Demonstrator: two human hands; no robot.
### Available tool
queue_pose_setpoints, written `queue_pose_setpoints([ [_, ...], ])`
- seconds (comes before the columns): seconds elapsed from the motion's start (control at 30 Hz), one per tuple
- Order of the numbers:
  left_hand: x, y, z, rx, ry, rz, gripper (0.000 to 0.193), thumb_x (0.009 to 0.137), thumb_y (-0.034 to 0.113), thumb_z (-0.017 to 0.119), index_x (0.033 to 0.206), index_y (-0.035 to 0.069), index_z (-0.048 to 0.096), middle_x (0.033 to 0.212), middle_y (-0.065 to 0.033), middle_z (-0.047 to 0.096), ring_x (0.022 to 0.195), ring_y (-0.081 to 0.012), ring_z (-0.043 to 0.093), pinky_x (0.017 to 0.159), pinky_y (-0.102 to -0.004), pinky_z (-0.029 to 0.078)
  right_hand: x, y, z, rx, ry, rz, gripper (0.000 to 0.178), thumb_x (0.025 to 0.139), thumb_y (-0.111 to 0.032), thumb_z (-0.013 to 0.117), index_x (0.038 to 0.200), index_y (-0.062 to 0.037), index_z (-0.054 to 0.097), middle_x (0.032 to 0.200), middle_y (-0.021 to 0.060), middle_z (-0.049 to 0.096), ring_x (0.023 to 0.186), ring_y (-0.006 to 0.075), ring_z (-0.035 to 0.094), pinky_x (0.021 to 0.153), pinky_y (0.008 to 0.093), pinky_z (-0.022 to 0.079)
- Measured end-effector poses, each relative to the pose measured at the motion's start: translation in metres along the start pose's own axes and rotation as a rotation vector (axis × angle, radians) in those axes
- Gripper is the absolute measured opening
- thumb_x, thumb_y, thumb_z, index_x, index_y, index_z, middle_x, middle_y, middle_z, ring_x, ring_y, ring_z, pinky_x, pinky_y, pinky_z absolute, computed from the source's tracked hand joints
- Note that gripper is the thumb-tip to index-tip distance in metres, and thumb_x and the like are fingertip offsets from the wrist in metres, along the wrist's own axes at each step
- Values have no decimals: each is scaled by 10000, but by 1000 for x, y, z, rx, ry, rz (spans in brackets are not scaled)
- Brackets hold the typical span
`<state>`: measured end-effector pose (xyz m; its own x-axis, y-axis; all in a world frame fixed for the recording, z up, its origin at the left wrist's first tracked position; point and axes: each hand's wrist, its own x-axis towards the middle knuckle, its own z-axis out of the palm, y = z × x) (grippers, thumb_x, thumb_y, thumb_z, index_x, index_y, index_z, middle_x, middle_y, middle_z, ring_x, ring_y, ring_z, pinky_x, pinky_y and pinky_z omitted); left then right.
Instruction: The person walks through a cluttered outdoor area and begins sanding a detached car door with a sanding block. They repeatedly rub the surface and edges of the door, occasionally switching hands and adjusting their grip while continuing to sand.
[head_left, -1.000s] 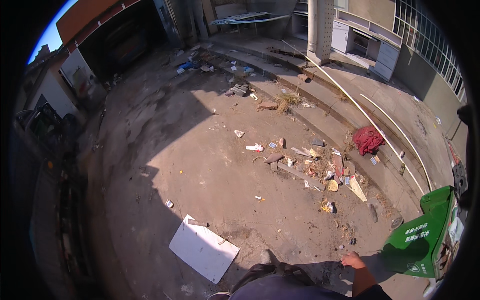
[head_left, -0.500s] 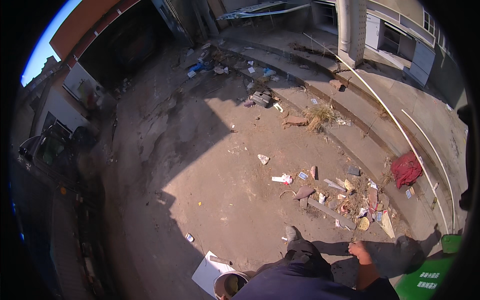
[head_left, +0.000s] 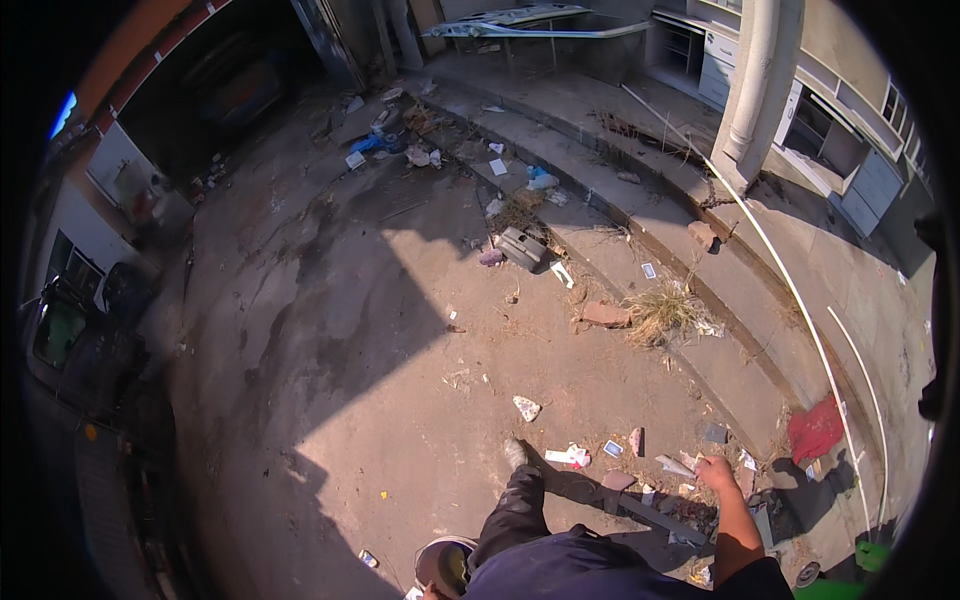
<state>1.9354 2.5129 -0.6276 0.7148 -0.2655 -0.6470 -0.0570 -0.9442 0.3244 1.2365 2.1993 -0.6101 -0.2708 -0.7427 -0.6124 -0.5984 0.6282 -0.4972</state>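
Observation:
At the lower edge, my left hand (head_left: 431, 592) grips the rim of a bucket (head_left: 421, 562) beside my left leg; only part of this hand shows. Inside the bucket is something brownish that I cannot make out. My right hand (head_left: 714, 473) reaches out over a strewn patch of litter, fingers curled; what they hold, if anything, is hidden. Just left of its fingers lies a flat greyish strip (head_left: 675, 466). Also nearby are a reddish-brown shard (head_left: 618, 480), a blue-and-white card (head_left: 613, 449) and a crumpled white-and-red wrapper (head_left: 568, 456).
Low concrete steps (head_left: 690, 270) curve along the right, with a long white pole (head_left: 790, 280) and a red cloth (head_left: 815, 432) on them. A dry grass tuft (head_left: 662, 310), brick piece (head_left: 605, 315) and grey case (head_left: 521, 248) lie ahead. A dark vehicle (head_left: 75, 350) stands left.
I have stepped forward toward the litter, and the bucket has come along on my left. My right hand has moved from over bare ground to above the litter. The green bin has slid mostly out of view.

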Motion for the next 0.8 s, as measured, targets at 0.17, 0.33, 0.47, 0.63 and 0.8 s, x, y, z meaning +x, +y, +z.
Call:
queue_pose_setpoints([
  [0.17, 105, 154, 13, 35, -92, 45, 365, 1101, 426, 655, 1188, 113, 820, 836, -111, 745, 801, -256, 738, 742, -425, 582, 28, 0, -24, -249, -21, 164, 422, 961, -386, 790, 909, 33, 789, 822, 113, 787, 857, 368, 787, 851, 492, 625],
  [0.33, 203, 261, -44, 101, -43, 58, 367, 1104, 422, 647, 1218, 121, 823, 850, -114, 752, 814, -261, 744, 750, -427, 585, 91, -160, 38, 192, -63, 394, 316, 1056, -286, 726, 891, -22, 777, 762, 81, 750, 633, 209, 722, 581, 387, 578],
  [0.47, 293, 375, -65, 488, 138, 449, 364, 1123, 349, 592, 1375, 193, 802, 984, -147, 814, 888, -308, 779, 773, -438, 592, 216, -254, 83, 201, -233, 381, 327, 1054, -282, 711, 916, -2, 810, 765, 87, 767, 632, 204, 729, 589, 383, 585],
  [0.63, 385, 592, -79, 61, 29, 162, 217, 1106, 334, 636, 1161, 156, 747, 874, -116, 730, 758, -280, 703, 666, -432, 531, 410, -441, 117, 83, -143, 206, 326, 1030, -285, 714, 888, -10, 815, 720, 76, 767, 636, 217, 747, 579, 387, 575],
  [0.8, 445, 804, -104, -423, -31, 28, 320, 1096, 329, 684, 875, 98, 685, 678, -71, 614, 547, -233, 595, 507, -425, 448, 542, -692, 117, 370, -154, -11, 260, 1066, -230, 696, 982, -12, 810, 805, 56, 776, 673, 170, 713, 627, 354, 568],
])
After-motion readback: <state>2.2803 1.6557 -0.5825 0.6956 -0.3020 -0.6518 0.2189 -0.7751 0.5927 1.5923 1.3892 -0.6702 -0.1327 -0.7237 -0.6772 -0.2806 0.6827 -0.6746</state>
